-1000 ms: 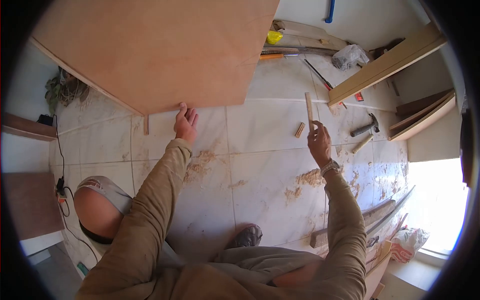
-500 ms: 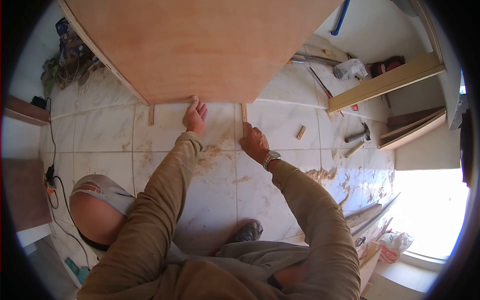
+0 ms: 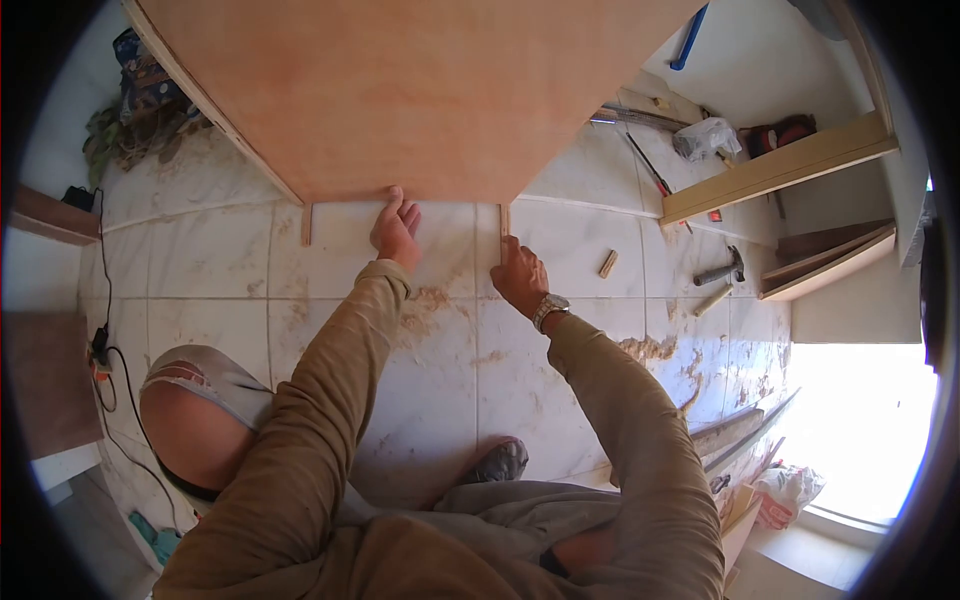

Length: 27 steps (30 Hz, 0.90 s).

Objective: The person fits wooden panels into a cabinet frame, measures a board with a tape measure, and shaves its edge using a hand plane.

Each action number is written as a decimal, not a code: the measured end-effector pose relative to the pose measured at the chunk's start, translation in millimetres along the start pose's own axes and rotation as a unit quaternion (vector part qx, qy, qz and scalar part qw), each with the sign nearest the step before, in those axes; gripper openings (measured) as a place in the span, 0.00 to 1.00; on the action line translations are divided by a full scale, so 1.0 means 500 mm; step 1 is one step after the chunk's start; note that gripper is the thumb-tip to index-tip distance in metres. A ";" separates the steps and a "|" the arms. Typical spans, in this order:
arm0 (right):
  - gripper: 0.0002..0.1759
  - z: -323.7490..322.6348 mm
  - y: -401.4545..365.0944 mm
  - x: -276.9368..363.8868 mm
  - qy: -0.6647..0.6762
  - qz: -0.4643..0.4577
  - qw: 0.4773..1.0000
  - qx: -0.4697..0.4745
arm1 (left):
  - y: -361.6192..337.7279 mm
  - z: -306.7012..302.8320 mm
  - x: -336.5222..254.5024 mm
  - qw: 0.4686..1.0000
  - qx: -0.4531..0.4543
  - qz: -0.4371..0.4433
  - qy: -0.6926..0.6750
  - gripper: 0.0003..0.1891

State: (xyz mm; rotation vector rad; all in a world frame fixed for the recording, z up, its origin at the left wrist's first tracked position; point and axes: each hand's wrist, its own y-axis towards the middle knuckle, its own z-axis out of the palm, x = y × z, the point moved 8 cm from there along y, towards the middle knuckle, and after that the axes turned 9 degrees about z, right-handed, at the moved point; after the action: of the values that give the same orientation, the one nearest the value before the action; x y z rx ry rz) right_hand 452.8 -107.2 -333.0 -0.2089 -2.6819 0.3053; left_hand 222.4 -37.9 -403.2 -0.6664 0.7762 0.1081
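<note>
A large reddish plywood panel (image 3: 400,100) fills the upper middle of the head view. My left hand (image 3: 398,235) is at its lower edge, thumb over the face and fingers curled at the edge, partly hidden. Beside the panel's lower right corner, a thin wood strip (image 3: 505,220) sticks out from underneath. The near end of that strip is pinched in my right hand (image 3: 522,278), which rests close to the tiles. A second wood strip (image 3: 307,225) juts out under the lower left corner.
Right of my hand lies a small wood block (image 3: 608,264) on the tiled floor (image 3: 400,440). Farther right are a hammer (image 3: 722,268) and a wooden board (image 3: 780,165). A black cable (image 3: 125,380) runs along the left, and a plastic bag (image 3: 790,492) sits at lower right.
My right hand has shifted the wood strip rightward, closer to the panel's lower right corner. My left hand has stayed at the panel's edge.
</note>
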 end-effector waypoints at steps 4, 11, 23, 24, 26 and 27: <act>0.24 0.002 0.002 -0.001 -0.005 0.012 1.000 0.011 | -0.001 0.001 -0.002 1.000 -0.026 0.000 -0.008 0.28; 0.21 -0.006 0.039 -0.007 -0.019 0.013 1.000 0.018 | 0.008 -0.001 0.009 1.000 0.019 0.014 -0.002 0.30; 0.40 -0.504 0.070 0.192 0.267 -0.172 0.925 -0.207 | -0.001 0.005 -0.010 0.996 0.008 0.079 -0.032 0.35; 0.39 -0.521 0.061 0.218 0.275 -0.178 0.923 -0.200 | -0.003 0.007 -0.011 0.996 0.013 0.080 -0.030 0.35; 0.37 -0.525 0.064 0.230 0.263 -0.161 0.928 -0.208 | -0.004 0.001 -0.010 0.997 0.018 0.067 -0.040 0.33; 0.36 -0.521 0.074 0.226 0.242 -0.141 0.934 -0.223 | -0.002 0.001 -0.008 0.997 0.023 0.061 -0.045 0.32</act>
State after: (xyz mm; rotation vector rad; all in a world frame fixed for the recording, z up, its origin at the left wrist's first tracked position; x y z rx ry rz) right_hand 468.0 -2.4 -67.0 -0.0226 -2.2064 -0.4018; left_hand 220.1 -37.7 -399.7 -0.5671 0.7302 0.2286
